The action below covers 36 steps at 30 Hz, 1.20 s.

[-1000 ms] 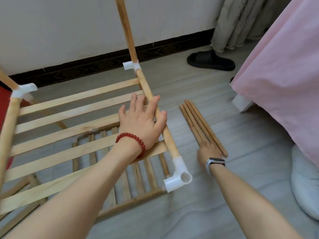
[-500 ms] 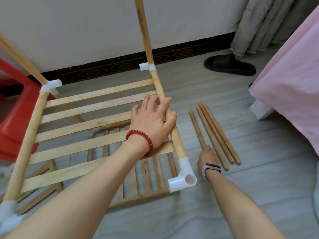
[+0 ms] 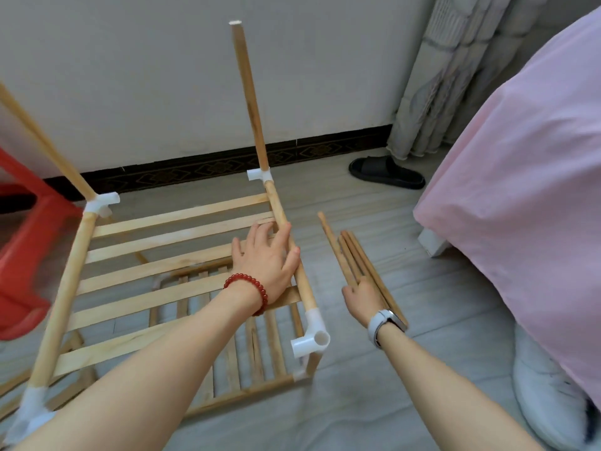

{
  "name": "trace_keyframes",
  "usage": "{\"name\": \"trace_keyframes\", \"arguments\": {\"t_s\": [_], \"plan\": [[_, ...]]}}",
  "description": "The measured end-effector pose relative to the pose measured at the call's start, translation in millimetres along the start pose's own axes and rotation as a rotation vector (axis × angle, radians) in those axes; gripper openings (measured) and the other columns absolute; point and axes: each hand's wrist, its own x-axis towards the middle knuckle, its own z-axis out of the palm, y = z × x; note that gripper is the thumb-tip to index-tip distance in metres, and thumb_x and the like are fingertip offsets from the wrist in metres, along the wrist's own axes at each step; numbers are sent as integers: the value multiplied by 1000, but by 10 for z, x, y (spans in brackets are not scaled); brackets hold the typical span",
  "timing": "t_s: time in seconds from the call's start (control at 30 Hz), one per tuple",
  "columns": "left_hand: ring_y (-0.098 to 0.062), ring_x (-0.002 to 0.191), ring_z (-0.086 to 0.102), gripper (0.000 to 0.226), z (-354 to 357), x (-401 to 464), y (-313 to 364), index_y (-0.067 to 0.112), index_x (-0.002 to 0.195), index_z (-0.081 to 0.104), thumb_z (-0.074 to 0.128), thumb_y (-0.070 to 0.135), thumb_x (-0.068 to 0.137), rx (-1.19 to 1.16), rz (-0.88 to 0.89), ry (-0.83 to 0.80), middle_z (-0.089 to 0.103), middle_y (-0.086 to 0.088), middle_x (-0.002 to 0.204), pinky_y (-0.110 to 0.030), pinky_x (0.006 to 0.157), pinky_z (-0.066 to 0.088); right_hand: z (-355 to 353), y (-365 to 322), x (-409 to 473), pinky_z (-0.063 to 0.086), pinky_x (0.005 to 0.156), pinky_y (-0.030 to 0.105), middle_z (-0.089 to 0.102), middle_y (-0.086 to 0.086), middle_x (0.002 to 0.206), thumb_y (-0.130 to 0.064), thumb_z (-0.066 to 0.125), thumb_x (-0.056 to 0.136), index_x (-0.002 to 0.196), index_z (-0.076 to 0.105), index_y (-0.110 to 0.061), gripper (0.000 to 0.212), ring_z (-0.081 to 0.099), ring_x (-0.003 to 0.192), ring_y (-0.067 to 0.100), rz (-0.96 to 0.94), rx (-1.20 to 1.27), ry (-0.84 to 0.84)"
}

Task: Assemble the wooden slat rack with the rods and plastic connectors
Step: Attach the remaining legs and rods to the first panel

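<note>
- My left hand (image 3: 265, 260) lies flat on the rack's right side rail (image 3: 287, 242), fingers (image 3: 260, 231) spread and straight over the rail and the nearest slat (image 3: 182, 236), pressing down and gripping nothing.
- My right hand (image 3: 362, 299) is on the near ends of the loose rods (image 3: 353, 258) on the floor, just right of the rack. Its fingers are hidden under the hand; I cannot tell whether they hold a rod or merely touch it.
- One rod (image 3: 328, 234) lies slightly apart from the other three and reaches farther from me.
- The white corner connector (image 3: 312, 340) at the near right shows an open socket facing up, between my two hands.
- Judgement: the rods look light, stiff and smooth, so they may roll; take one near its end for lifting, then nearer the middle for seating it upright.
- Judgement: the frame looks light and prone to shift, so the left hand's bracing is warranted while a rod is pushed in.
- An upright rod (image 3: 248, 96) already stands in the far right connector (image 3: 259, 175).
</note>
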Motion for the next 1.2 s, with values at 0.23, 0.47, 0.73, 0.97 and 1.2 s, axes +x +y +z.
{"name": "trace_keyframes", "arguments": {"t_s": [0.23, 0.47, 0.73, 0.97, 1.2], "plan": [[-18, 128, 38, 37, -842, -865, -409, 20, 132, 47, 42, 30, 96, -52, 102, 57, 37, -2, 142, -38, 109, 31, -825, -897, -952, 50, 76, 43, 60, 2, 83, -28, 45, 95, 109, 49, -19, 17, 59, 81, 26, -361, 153, 199], [-22, 114, 52, 34, -1195, -1727, -1359, 9, 127, 51, 43, 21, 97, -279, -181, -2, 49, -10, 133, -27, 91, 41, -625, -1712, -1998, 46, 60, 28, 50, -2, 75, -23, 51, 95, 109, 47, -28, 15, 47, 61, 9, -743, 354, -121], [-32, 112, 54, 50, -744, -2103, -1842, 10, 143, 28, 38, 32, 99, -698, -580, 51, 50, -19, 130, -38, 91, 44, 143, -1832, -2440, 48, 65, 35, 56, -6, 81, -31, 41, 97, 106, 51, -25, 15, 56, 72, 16, -859, -591, -240], [-21, 86, 45, 36, -328, -2216, -1845, 6, 111, 49, 29, 34, 102, -997, -676, 159, 51, -11, 99, -31, 77, 36, 453, -1624, -2387, 38, 62, 31, 48, -8, 76, -40, 34, 99, 105, 49, -25, 22, 51, 73, 19, -916, -1041, -259], [-22, 90, 47, 35, -290, -2071, -1927, 8, 106, 52, 27, 31, 101, -996, -682, 166, 51, -8, 99, -30, 75, 36, 590, -1515, -2335, 37, 59, 29, 46, -5, 85, -41, 31, 100, 113, 48, -23, 27, 50, 72, 20, -1011, -1004, -157]]}}
